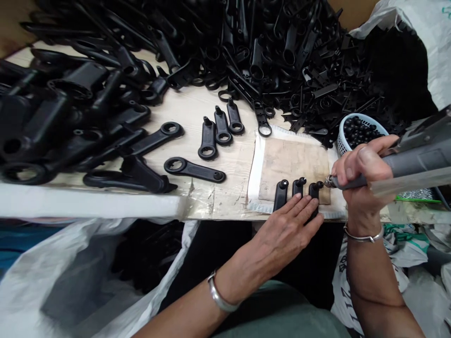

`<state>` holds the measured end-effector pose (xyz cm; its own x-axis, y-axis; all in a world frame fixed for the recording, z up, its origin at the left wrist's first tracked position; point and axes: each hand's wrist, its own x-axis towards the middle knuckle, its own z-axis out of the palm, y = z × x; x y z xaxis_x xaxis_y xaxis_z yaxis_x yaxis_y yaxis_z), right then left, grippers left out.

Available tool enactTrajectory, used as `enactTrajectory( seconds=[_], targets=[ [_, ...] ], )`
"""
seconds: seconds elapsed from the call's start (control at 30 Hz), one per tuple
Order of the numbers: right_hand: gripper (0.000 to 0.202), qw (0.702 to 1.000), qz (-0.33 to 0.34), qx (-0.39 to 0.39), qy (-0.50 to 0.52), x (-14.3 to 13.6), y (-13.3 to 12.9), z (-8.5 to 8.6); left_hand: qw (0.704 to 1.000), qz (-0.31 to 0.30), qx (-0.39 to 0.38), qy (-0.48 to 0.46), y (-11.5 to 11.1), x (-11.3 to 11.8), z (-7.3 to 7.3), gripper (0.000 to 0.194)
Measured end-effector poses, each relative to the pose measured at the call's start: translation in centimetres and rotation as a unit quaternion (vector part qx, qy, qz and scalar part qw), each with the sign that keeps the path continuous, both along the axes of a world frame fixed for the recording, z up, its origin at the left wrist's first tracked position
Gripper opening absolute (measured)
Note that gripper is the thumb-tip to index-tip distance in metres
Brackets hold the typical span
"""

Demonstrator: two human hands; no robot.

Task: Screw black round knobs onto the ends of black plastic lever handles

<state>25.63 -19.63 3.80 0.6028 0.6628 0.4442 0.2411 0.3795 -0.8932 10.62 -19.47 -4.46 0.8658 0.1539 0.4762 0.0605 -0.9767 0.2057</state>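
The bench (pixel 236 173) carries a large heap of black plastic parts (pixel 197 28) along its far side. A stained pad (pixel 292 157) lies at the near edge, right of a few loose pieces. Over its right side reaches a grey power screwdriver (pixel 412 162), grasped in the right hand (pixel 366 173). The left hand (pixel 287 232) lies flattened, palm down, fingers extended. Just beyond the right hand stands a pale blue basket (pixel 341 143) of black balls (pixel 359 131). Three black levers (pixel 298 188) lie side by side on the pad, the middle and right ones under the left fingertips. The screwdriver's metal tip (pixel 328 181) meets or nearly meets the rightmost lever's end; contact is unclear
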Motion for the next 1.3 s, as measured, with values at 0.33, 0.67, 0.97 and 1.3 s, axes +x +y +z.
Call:
enactTrajectory(
  seconds=[0.33, 0.67, 0.97, 1.3],
  targets=[
    [0.014, 0.997, 0.067, 0.034, 0.003, 1.2, -0.3, -0.1, 1.0, 0.013, 0.01, 0.007, -0.4, 0.3, -0.3, 0.024],
    [0.018, 0.994, 0.096, 0.047, -0.037, 1.1, -0.9, 3.3, 1.0, 0.017, -0.008, -0.001, -0.5, 0.3, -0.2, 0.027],
    [0.016, 0.997, 0.049, 0.061, 0.004, -1.1, 1.0, 1.2, 1.0, 0.016, -0.019, -0.005, -0.5, 0.3, 0.0, 0.025],
    [0.023, 0.999, 0.042, 0.032, -0.01, -0.8, 1.3, 0.8, 0.999, 0.02, -0.024, -0.017, -0.4, 0.5, 0.1, 0.023]
  ],
)
